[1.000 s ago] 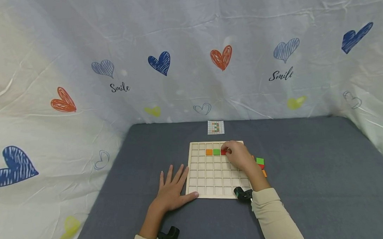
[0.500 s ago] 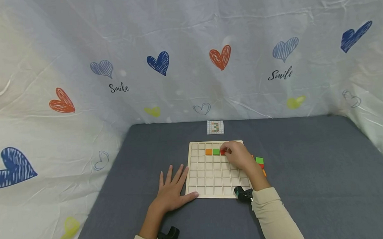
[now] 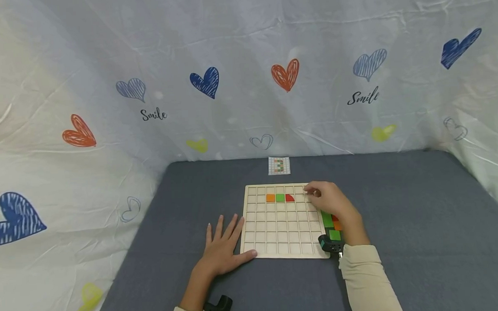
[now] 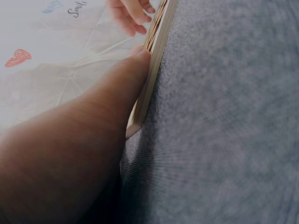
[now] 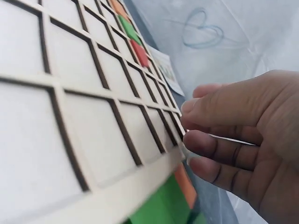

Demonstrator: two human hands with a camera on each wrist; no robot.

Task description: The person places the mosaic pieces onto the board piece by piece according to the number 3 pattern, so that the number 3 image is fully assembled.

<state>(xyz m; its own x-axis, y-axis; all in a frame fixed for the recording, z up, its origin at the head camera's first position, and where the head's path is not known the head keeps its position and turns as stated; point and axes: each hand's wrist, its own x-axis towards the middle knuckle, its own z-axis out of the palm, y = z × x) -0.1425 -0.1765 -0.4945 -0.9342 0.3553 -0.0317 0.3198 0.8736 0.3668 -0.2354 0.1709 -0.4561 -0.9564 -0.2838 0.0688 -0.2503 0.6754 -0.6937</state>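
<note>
A wooden grid board (image 3: 282,228) lies on the dark cloth, with an orange square (image 3: 270,198), a green square (image 3: 280,198) and a red rounded piece (image 3: 289,198) side by side in its second row from the top. My left hand (image 3: 222,253) is spread flat at the board's left edge, its thumb on the lower left corner. Above the board's upper right part is my right hand (image 3: 328,199). In the right wrist view, the right hand (image 5: 243,126) has loosely bent fingers with nothing seen between them. Green (image 3: 335,235) and orange (image 3: 337,225) pieces lie right of the board, partly behind that arm.
A small printed card (image 3: 279,166) with a coloured grid pattern lies behind the board. A pale curtain with hearts hangs at the back and left of the dark cloth (image 3: 420,222). Black devices are strapped at both wrists.
My right hand has let go of the red piece, which stays in its cell, and has moved right to the board's upper right edge. My left hand has stayed in place.
</note>
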